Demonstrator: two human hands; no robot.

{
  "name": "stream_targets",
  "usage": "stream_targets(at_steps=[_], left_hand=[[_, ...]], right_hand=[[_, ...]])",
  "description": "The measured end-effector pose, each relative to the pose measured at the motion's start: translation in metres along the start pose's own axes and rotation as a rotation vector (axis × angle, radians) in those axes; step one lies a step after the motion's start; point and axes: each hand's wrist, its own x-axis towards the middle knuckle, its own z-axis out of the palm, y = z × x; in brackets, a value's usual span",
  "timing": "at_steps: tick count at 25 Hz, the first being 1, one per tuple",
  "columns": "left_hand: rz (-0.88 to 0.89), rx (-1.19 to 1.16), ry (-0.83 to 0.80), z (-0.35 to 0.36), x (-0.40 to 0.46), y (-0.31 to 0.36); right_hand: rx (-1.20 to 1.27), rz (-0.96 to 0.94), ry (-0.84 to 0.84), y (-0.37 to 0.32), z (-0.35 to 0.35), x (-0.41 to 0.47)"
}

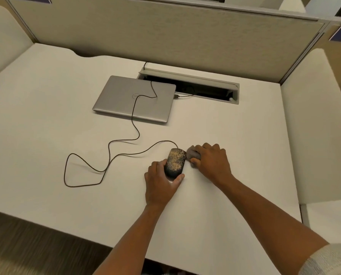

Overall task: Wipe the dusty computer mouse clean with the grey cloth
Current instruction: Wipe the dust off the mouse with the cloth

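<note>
Mouse (175, 162) lengthwise, nose away

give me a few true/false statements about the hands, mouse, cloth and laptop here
1. The left hand holds the mouse. True.
2. The mouse is already wiped clean. False: dust still speckles its top.
3. The right hand grips the cloth. True.
4. The laptop is open. False: its lid is shut.
5. The mouse's cable crosses the laptop lid. True.
6. The cloth lies left of the mouse. False: it is at the mouse's right side.
</note>
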Motion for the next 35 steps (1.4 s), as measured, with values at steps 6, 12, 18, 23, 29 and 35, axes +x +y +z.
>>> stream_targets(at_steps=[6,12,18,23,29,35], left_hand=[[0.005,0.009,0.025,0.004,0.001,-0.003],[-0.001,-0.005,0.026,0.006,0.001,-0.004],[0.009,-0.004,0.037,0.009,0.001,-0.005],[0.003,-0.006,0.036,0.008,0.001,-0.005],[-0.008,-0.026,0.021,0.007,0.002,-0.006],[-0.001,-0.027,0.027,0.006,0.002,-0.005]], right_hand=[[0.030,-0.023,0.062,-0.006,-0.007,0.005],[-0.018,-0.076,0.116,-0.029,-0.007,0.010],[0.004,-0.128,0.174,-0.023,0.001,-0.017],[-0.022,-0.020,0.154,-0.019,-0.008,0.000],[0.050,-0.059,0.134,-0.033,0.002,-0.006],[0.140,-0.089,0.176,-0.021,0.008,-0.021]])
